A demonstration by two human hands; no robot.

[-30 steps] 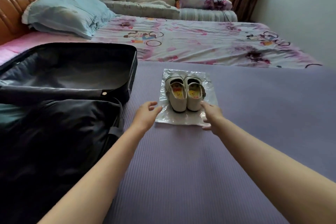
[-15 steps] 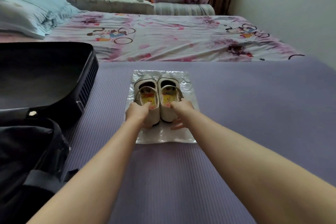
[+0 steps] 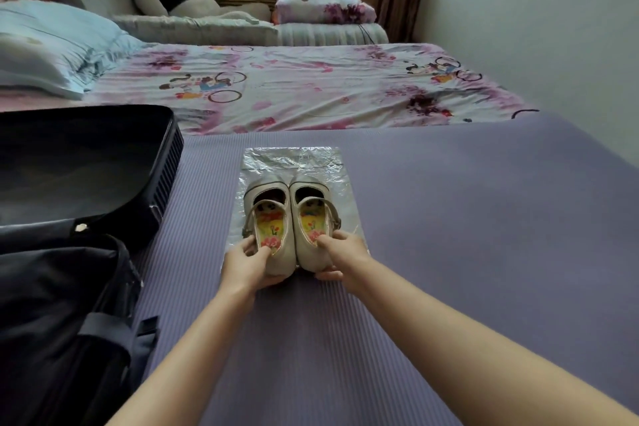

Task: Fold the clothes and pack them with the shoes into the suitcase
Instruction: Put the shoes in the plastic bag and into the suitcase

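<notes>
Two small cream strap shoes with colourful insoles stand side by side on a clear plastic bag (image 3: 294, 162) laid flat on the purple mat. My left hand (image 3: 247, 266) grips the heel of the left shoe (image 3: 268, 214), thumb inside it. My right hand (image 3: 340, 258) grips the heel of the right shoe (image 3: 311, 207), a finger inside it. The heels look slightly raised off the bag. An open black suitcase (image 3: 86, 169) lies to the left of the shoes, dark inside. No clothes for folding are in sight.
The purple mat (image 3: 449, 218) covers the near part of the bed. Beyond it lies a floral cartoon sheet (image 3: 311, 90), a pale blue pillow (image 3: 52, 41) at far left, a plush toy and folded bedding at the back. A wall runs along the right.
My hands moved from the bag's near corners onto the shoes and closed on their heels. My view shifted right, then a little back left, so less of the suitcase shows than a second ago.
</notes>
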